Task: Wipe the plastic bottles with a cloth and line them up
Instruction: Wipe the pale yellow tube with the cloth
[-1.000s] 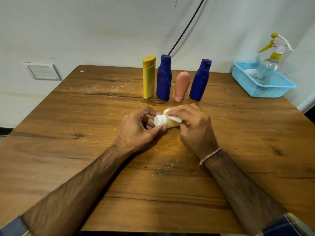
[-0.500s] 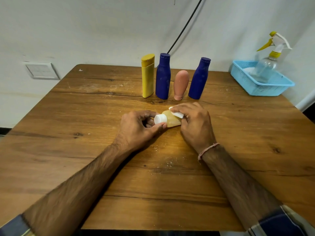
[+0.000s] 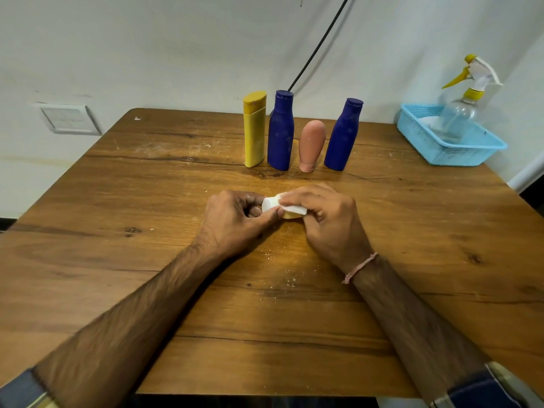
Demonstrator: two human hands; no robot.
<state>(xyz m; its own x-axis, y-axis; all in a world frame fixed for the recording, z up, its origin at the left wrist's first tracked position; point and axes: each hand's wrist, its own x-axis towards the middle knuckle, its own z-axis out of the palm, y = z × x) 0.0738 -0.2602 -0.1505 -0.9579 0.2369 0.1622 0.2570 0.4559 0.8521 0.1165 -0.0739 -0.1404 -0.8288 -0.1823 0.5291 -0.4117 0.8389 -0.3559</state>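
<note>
At the table's middle my left hand (image 3: pixel 235 219) pinches the white cap end of a small yellowish bottle (image 3: pixel 290 215) that lies sideways. My right hand (image 3: pixel 329 219) grips a small white cloth (image 3: pixel 291 208) and presses it on the bottle's body, most of which is hidden under my fingers. Behind them stand a yellow bottle (image 3: pixel 253 129), a dark blue bottle (image 3: pixel 281 131), a pink bottle (image 3: pixel 311 145) on its cap and a second dark blue bottle (image 3: pixel 343 135), side by side in a row.
A light blue basket (image 3: pixel 459 148) at the far right corner of the wooden table (image 3: pixel 147 260) holds a clear spray bottle (image 3: pixel 459 113) with a yellow and white trigger. White specks lie on the wood near my wrists. A black cable runs up the wall.
My right hand has slid the cloth left along the small bottle toward its cap, now covering more of the body. My left hand keeps its hold on the cap.
</note>
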